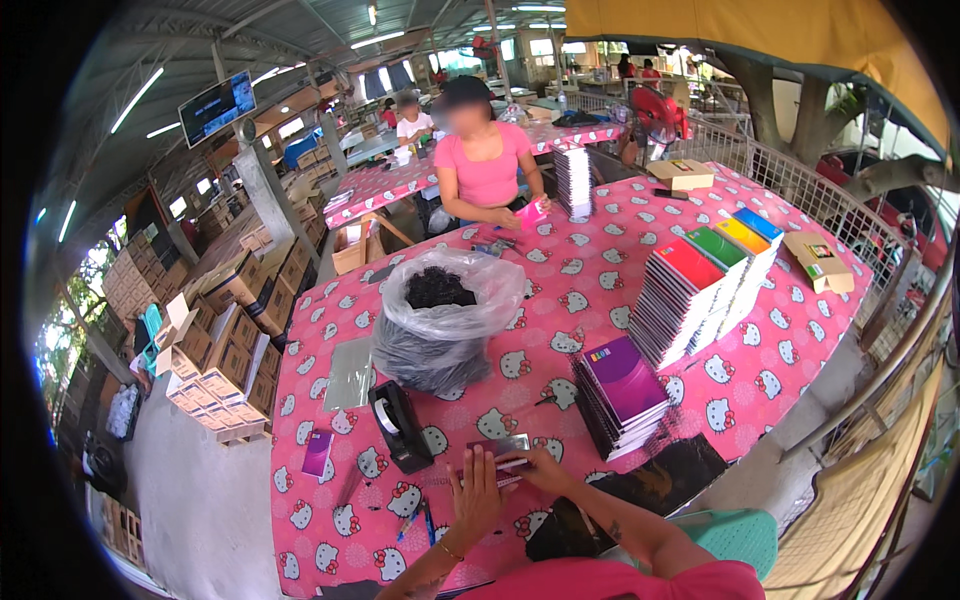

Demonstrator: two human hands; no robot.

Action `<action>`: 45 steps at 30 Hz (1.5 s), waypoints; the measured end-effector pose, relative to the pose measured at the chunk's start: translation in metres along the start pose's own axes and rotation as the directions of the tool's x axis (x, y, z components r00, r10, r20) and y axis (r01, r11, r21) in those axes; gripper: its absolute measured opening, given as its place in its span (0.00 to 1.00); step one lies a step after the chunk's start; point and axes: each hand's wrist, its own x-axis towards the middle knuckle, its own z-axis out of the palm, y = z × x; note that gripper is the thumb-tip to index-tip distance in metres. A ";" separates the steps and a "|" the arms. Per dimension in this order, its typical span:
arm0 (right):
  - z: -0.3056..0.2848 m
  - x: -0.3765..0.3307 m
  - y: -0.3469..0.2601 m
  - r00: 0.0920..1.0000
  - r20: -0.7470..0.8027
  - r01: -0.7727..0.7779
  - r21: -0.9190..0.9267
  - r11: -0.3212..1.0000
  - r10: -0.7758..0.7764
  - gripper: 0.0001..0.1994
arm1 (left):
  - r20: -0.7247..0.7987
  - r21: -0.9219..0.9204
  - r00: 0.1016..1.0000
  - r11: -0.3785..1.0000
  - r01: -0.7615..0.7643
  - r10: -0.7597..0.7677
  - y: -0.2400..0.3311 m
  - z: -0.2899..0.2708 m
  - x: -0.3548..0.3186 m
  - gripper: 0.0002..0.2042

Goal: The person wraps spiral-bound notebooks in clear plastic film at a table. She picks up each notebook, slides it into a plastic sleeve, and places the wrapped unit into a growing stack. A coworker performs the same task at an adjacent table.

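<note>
A small spiral notebook [513, 443] lies at the near edge of the table, its upper part showing greyish and shiny. My left hand [478, 492] rests on its left side with the fingers stretched out flat. My right hand [542, 470] grips its right side with bent fingers; the fingertips are partly hidden. Just beyond my left hand stands a black tape dispenser [398, 428]. A stack of purple spiral notebooks [625, 380] rises to the right of my hands. Blue pens [428, 522] lie left of my left wrist.
A plastic bag [430, 340] of black material stands mid-table. Tall stacks of red, green, yellow and blue notebooks [690, 290] are at right, near opened cartons [818, 262]. A purple card [317, 453] lies at left. Across the table, a person in pink [487, 165] handles something pink.
</note>
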 end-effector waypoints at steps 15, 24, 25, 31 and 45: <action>-0.004 0.006 0.011 0.992 -0.004 -0.124 -0.121 0.985 0.124 0.16 | 0.087 -0.038 0.996 0.999 -0.026 0.029 0.005 0.010 -0.005 0.36; 0.002 0.014 0.017 0.996 -0.037 -0.078 -0.025 0.997 0.077 0.18 | 0.130 -0.168 0.992 0.986 0.018 0.004 0.008 0.013 -0.005 0.35; 0.003 0.010 0.014 0.994 -0.033 -0.099 0.031 0.995 0.100 0.18 | 0.098 -0.178 0.995 0.983 0.050 -0.033 0.007 0.003 0.015 0.35; -0.007 0.013 0.006 1.000 -0.028 -0.001 -0.037 0.999 0.000 0.18 | -0.021 -0.129 0.999 0.991 -0.039 0.037 0.001 0.015 0.013 0.31; 0.000 0.015 0.008 0.998 -0.050 -0.034 -0.041 0.999 0.032 0.17 | 0.031 -0.141 0.996 0.986 -0.084 0.089 0.002 0.023 0.007 0.35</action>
